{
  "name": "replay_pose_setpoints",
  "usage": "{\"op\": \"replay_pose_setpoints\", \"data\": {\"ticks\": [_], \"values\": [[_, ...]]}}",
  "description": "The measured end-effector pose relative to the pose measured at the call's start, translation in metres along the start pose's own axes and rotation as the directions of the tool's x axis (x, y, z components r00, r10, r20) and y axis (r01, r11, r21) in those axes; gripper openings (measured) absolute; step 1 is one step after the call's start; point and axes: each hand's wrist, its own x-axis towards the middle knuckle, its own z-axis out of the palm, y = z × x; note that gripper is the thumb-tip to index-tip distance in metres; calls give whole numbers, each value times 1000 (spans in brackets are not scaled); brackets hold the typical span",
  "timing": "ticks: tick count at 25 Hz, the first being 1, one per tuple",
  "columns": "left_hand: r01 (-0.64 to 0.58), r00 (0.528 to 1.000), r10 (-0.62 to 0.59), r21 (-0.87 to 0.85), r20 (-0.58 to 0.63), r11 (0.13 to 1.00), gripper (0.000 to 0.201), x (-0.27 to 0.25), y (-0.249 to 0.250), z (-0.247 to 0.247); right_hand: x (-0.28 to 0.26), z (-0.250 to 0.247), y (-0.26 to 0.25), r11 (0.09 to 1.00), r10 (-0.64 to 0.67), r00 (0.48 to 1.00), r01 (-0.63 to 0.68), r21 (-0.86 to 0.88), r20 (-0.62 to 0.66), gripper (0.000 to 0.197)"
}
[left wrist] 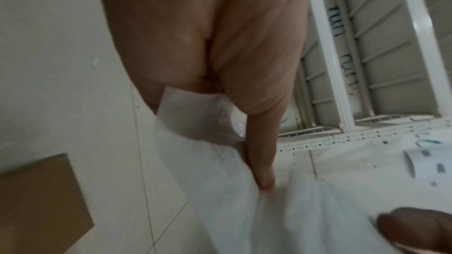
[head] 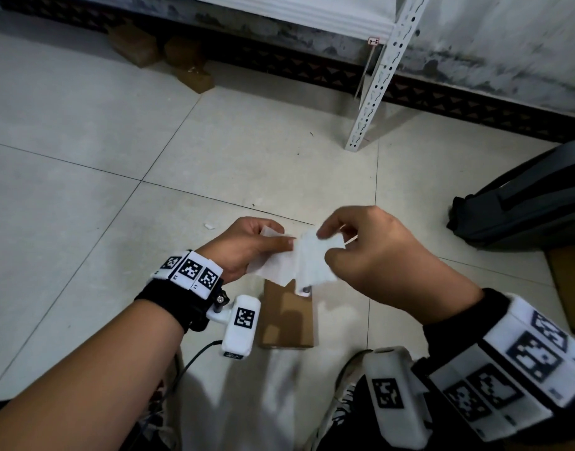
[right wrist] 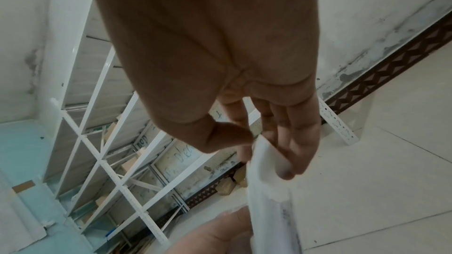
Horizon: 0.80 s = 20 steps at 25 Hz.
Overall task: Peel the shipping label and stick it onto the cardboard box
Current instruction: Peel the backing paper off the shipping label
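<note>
- Shipping label (head: 312,258), white and blurred in mid-air, held between both hands above the far end of the cardboard box (head: 286,315); printed marks visible along one edge from the right wrist view.
- Backing sheet (head: 273,268) spread leftward from the label, thin and translucent; seemingly partly parted from the label, though the blur left the seam unclear.
- Left hand (head: 247,247) at the left edge of the backing, thumb laid flat on top, fingers (left wrist: 261,161) curled under and pinching the sheet.
- Right hand (head: 374,252) at the right side of the label, thumb and forefinger closed on its upper edge, remaining fingers (right wrist: 300,142) loosely extended behind the paper.
- Cardboard box flat on the floor (head: 117,190) directly below the hands, plain brown top facing up, not touched by either hand.
- Wrist cameras with black-and-white marker bands strapped to both forearms.
- Small white scrap (head: 209,226) on the tiles just left of the left hand.
- White perforated shelf leg (head: 377,89) standing on the floor beyond the hands, against the stained wall.
- Several brown boxes (head: 169,56) piled under the shelf at the far left.
- Dark bag (head: 523,203) on the floor to the right, well apart from the box.
</note>
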Motion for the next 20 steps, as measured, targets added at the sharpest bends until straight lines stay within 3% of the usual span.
{"op": "replay_pose_setpoints", "data": {"ticks": [1, 4, 6, 8, 11, 14, 20], "values": [[-47, 999, 47, 58, -10, 997, 19, -2, 6, 3, 1, 0, -1, 1000, 4, 1000, -5, -28, -11, 13], [-222, 973, 230, 202, -14, 954, 20, -9, 24, 15, 7, 2, 0, 993, -5, 995, -6, -116, -99, 41], [-334, 937, 350, 307, 3, 891, 21, -12, 33, 27, 10, 3, 1, 998, -4, 991, -5, -70, -131, 50], [-400, 902, 432, 382, 2, 833, 29, -13, 40, 39, 12, 3, 1, 999, 39, 997, -38, 17, -65, 52], [-444, 869, 492, 363, -47, 819, 49, -15, 47, 45, 14, 1, -3, 958, 168, 981, -186, 217, 97, 52], [-462, 859, 510, 374, -35, 804, 45, -18, 49, 44, 16, 0, -5, 835, 266, 945, -324, 445, 189, 41], [-498, 844, 536, 407, 24, 766, 28, -25, 50, 48, 16, 2, 0, 854, 244, 961, -276, 441, 129, 26]]}}
